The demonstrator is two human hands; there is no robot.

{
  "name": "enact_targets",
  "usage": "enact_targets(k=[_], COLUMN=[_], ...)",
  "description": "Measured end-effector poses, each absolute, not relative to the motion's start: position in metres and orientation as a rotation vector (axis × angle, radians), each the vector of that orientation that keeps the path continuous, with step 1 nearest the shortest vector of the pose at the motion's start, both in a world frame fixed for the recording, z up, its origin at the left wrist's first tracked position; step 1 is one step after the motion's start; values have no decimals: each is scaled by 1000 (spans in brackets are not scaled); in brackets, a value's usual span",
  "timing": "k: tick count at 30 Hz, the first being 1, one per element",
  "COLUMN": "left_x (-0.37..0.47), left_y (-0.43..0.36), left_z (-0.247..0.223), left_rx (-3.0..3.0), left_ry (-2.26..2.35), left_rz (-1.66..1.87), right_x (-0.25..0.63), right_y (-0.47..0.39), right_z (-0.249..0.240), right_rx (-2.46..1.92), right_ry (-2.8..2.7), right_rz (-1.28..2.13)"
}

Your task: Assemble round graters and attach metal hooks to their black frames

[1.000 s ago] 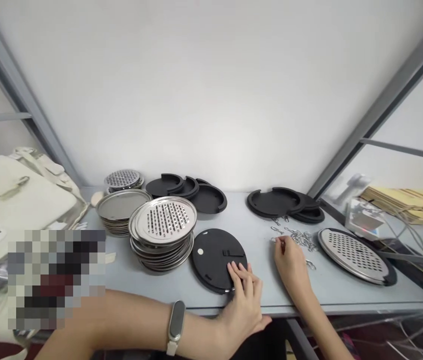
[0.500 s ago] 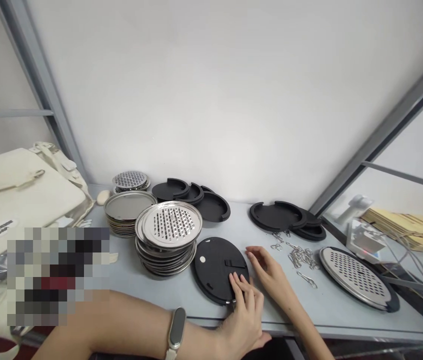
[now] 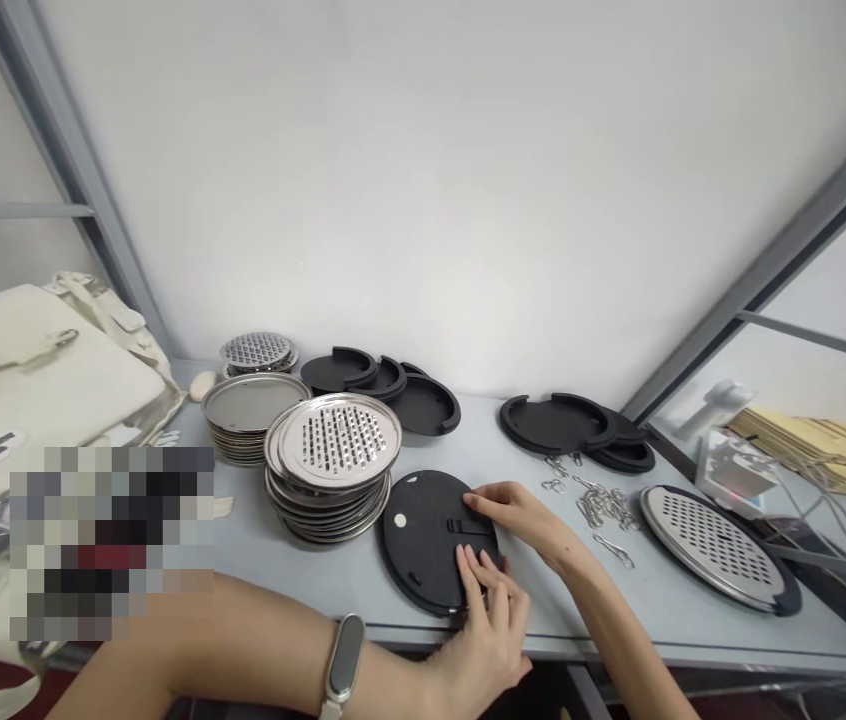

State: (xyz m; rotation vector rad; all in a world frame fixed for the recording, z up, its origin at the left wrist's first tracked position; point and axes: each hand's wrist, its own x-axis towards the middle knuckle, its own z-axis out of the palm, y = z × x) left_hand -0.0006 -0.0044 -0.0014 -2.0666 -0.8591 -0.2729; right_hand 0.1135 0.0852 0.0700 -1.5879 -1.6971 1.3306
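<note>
A black round base point(image 3: 423, 535) lies bottom-up on the table near the front edge, showing a white dot and a small slotted clip. My left hand point(image 3: 487, 610) has its fingers laid over the base's lower right part, gripping it at the near edge; its thumb is partly below. At the upper right rim, my right hand point(image 3: 517, 515) holds the base with fingertips on top; its other fingers are partly hidden. Just left of the base rises a stack of round metal grater plates point(image 3: 344, 440).
Behind stand a stack of plain metal plates point(image 3: 254, 402) and more black bases point(image 3: 423, 405). To the right lie loose metal clips point(image 3: 603, 505), other black bases point(image 3: 554, 425) and a grater plate in a black base point(image 3: 719, 545). A cream bag point(image 3: 48, 390) sits at left.
My right hand has moved from beside the black base onto its upper right rim. My left hand stays at the near edge. The view has shifted slightly.
</note>
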Motion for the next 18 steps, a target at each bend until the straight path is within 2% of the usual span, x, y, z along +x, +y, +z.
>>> enact_targets(k=[9, 18], left_x=[-10, -22], left_y=[-10, 1], left_z=[13, 35], left_rx=[-2089, -2273], left_ry=[-706, -324], left_rz=[-187, -399], right_x=[121, 168], right_y=[71, 61], right_z=[76, 58], right_rx=[-1720, -1725], right_ry=[-1656, -1393], right_rz=[1204, 1212])
